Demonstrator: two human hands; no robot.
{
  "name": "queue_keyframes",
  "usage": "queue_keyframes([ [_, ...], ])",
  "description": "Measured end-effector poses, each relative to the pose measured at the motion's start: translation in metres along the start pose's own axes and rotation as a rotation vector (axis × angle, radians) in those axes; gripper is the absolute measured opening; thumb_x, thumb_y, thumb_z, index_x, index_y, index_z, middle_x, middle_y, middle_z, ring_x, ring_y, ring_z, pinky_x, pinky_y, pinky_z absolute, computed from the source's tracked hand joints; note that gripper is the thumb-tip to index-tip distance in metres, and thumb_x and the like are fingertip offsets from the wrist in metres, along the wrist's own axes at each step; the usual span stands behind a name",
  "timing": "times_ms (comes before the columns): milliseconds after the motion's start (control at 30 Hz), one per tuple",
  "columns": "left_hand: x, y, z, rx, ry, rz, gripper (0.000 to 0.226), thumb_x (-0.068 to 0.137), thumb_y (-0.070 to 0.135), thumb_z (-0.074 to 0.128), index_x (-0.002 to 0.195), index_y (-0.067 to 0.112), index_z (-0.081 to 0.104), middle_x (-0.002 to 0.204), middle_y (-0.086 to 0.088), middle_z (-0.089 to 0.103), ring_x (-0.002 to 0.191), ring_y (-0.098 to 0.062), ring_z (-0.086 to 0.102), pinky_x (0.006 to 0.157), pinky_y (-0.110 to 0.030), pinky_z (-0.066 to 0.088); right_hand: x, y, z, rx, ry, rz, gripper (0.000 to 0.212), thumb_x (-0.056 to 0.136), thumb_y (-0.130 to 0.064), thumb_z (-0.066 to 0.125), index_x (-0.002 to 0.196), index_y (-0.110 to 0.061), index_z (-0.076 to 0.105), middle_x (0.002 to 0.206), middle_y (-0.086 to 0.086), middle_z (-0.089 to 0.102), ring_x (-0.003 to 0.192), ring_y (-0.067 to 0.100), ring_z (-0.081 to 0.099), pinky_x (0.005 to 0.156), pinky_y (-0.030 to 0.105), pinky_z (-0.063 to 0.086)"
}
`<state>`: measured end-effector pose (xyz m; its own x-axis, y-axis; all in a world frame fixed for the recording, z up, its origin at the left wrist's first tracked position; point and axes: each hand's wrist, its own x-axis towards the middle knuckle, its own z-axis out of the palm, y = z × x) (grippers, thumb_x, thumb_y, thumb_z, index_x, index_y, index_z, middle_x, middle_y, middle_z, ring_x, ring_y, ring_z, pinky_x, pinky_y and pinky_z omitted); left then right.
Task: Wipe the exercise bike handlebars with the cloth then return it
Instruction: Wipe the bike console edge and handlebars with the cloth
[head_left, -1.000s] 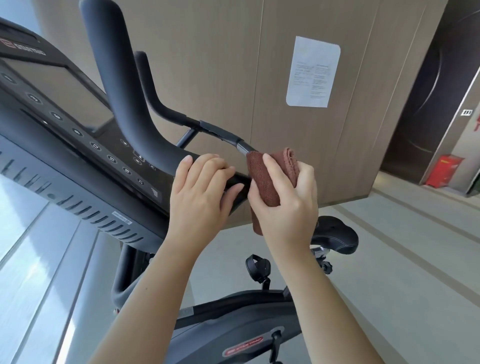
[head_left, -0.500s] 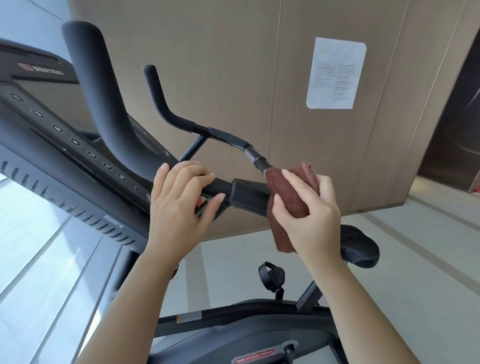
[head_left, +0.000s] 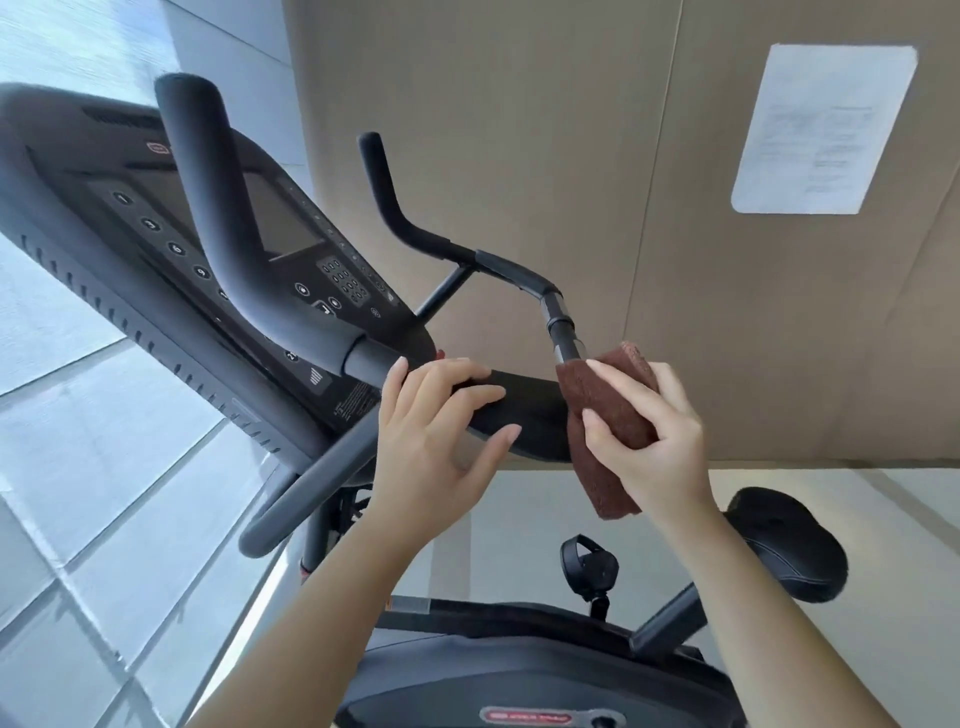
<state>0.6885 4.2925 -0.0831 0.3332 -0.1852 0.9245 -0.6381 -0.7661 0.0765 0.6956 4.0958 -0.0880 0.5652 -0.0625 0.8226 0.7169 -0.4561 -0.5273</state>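
The black handlebars (head_left: 498, 273) of the exercise bike rise up and left, with one thick padded horn (head_left: 218, 208) in front and a thinner one behind. A folded brown cloth (head_left: 608, 410) is wrapped around the right end of the bar, just below a silver-ringed joint. My right hand (head_left: 649, 441) grips the cloth against the bar, thumb and fingers over it. My left hand (head_left: 431, 431) holds the central pad of the bar (head_left: 524, 410), fingers curled over its top. The cloth's lower end hangs free below my right hand.
The bike's console (head_left: 171, 218) with screen and buttons sits at the left. The black saddle (head_left: 784, 545) and a pedal (head_left: 589, 569) lie lower right. A beige panelled wall with a white paper notice (head_left: 823, 130) is behind; a window wall runs along the left.
My right hand with the cloth has slid rightwards along the bar to its right end. My left hand has stayed on the central pad. The view has swung left.
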Motion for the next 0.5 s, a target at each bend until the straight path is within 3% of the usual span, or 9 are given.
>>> queue_keyframes([
  [133,0.001,-0.002,0.019,0.081,0.117,0.05,0.022,0.088,0.033,0.045,0.09,0.014,0.056,0.091,-0.008,0.065,0.095,-0.021,0.051,0.091,-0.047,0.03,0.013,0.031,-0.009,0.081,-0.065,-0.012,0.038,0.077,-0.024,0.062,0.115,-0.025,0.063,0.103,-0.007,0.054,0.099,0.001,0.055,0.088,0.009,0.04],
  [333,-0.003,-0.011,0.03,0.125,0.204,0.096,0.027,0.091,0.037,0.036,0.091,0.015,0.052,0.099,0.002,0.055,0.094,-0.019,0.05,0.095,-0.04,0.026,0.035,0.065,-0.014,0.153,-0.192,0.014,0.037,0.077,-0.024,0.063,0.114,-0.027,0.063,0.104,0.001,0.056,0.099,-0.002,0.054,0.085,0.005,0.038],
  [500,0.0,-0.006,0.034,0.144,0.266,0.067,0.033,0.092,0.04,0.032,0.088,0.013,0.05,0.097,0.001,0.055,0.091,-0.021,0.052,0.092,-0.045,0.029,0.057,0.053,-0.016,0.194,-0.296,-0.024,0.04,0.073,-0.023,0.066,0.11,-0.039,0.062,0.103,-0.013,0.056,0.101,-0.008,0.052,0.087,0.002,0.034],
])
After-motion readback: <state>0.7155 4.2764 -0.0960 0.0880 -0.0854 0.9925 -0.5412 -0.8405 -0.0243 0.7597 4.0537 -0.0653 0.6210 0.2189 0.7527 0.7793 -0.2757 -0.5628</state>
